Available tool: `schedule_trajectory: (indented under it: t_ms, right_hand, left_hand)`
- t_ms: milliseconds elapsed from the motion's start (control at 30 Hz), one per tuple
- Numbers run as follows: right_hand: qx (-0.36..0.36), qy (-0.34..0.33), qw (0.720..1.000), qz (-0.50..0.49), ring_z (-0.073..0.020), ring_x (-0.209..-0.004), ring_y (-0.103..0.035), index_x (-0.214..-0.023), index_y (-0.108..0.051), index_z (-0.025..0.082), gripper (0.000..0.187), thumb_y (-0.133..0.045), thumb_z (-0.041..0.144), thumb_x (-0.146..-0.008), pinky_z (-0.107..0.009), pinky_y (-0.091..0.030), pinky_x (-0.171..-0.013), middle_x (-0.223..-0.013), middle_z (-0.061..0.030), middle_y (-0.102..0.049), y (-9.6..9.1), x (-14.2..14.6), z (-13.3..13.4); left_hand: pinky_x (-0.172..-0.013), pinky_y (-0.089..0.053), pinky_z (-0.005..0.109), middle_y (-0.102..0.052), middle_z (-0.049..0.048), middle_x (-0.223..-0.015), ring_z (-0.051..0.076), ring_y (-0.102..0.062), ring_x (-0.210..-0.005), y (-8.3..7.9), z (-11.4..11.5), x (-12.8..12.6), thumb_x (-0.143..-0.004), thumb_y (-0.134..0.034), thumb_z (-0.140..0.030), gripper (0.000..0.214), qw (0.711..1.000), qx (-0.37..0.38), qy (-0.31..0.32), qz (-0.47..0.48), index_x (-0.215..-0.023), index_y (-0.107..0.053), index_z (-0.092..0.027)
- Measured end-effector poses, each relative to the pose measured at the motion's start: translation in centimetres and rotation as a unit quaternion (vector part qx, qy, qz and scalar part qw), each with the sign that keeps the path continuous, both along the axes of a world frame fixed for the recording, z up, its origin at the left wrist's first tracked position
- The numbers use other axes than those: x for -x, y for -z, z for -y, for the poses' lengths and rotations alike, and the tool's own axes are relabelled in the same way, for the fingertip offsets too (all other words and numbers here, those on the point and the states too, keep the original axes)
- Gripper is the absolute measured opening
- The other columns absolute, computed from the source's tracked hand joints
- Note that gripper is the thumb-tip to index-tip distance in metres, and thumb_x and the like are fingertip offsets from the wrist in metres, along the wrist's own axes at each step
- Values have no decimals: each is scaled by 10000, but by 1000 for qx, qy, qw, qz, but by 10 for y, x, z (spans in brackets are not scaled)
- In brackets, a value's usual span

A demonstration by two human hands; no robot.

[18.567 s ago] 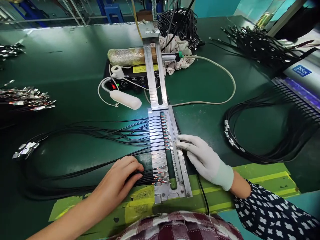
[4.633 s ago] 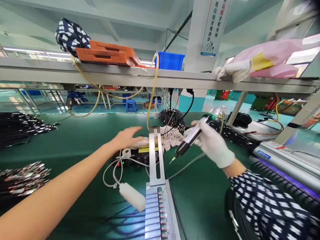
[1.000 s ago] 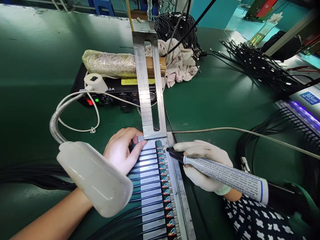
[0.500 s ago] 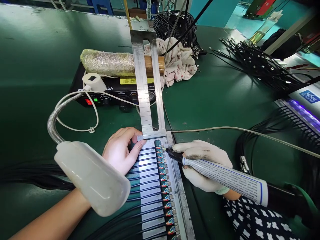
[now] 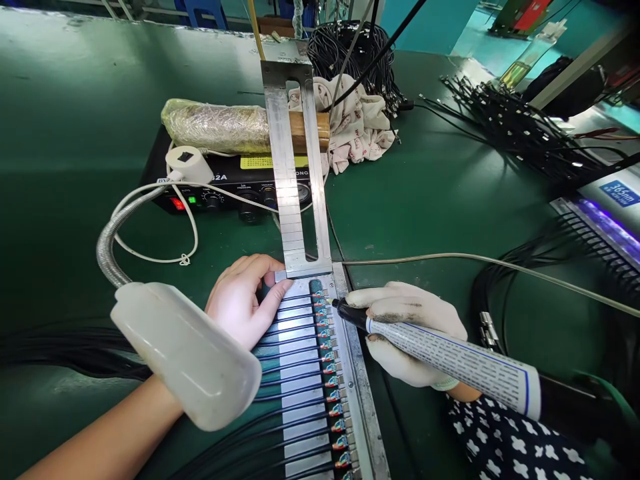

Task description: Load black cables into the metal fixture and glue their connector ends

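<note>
A long metal jig [image 5: 303, 385] holds a row of black cables [image 5: 300, 366], their bared coloured wires and small metal connectors lined up along its right side. My bare left hand [image 5: 249, 300] grips the jig's far left corner, thumb on top and fingertips curled round the edge. In a white glove with dark-stained fingertips, my right hand [image 5: 410, 327] is wrapped round a labelled glue tube [image 5: 450, 360] with a black nozzle. The nozzle tip sits just right of the farthest connectors; whether it touches them I cannot tell.
A white lamp head [image 5: 187, 353] on a bendable neck hangs over my left forearm. Behind the jig stand a slotted metal bracket [image 5: 293, 193] and a black control box [image 5: 230, 193]. Cable bundles [image 5: 505, 127] and a purple-lit UV unit [image 5: 610, 220] lie to the right.
The glue tube and my right hand have shifted very slightly to the right. My left hand holds its place on the jig.
</note>
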State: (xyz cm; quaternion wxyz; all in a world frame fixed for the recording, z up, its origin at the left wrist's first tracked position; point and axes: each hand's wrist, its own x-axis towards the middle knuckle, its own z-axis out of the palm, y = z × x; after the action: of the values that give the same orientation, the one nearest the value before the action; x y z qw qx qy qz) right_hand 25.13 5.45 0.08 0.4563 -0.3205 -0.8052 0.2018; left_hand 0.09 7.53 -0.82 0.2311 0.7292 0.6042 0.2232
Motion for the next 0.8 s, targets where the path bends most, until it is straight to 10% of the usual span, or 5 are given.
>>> schedule_trajectory:
  t_ms: [800]
  right_hand:
    - [2, -7, 999, -36, -243, -759, -773, -926, -616, 192, 161, -656, 149, -776, -341, -578, -591, -934, -122, -790, -7, -2, 1]
  left_hand:
    - [-674, -424, 341, -577, 21, -769, 217, -560, -774, -2, -1, -3, -883, -483, -437, 278, 1000, 9, -5, 10, -874, -624, -197]
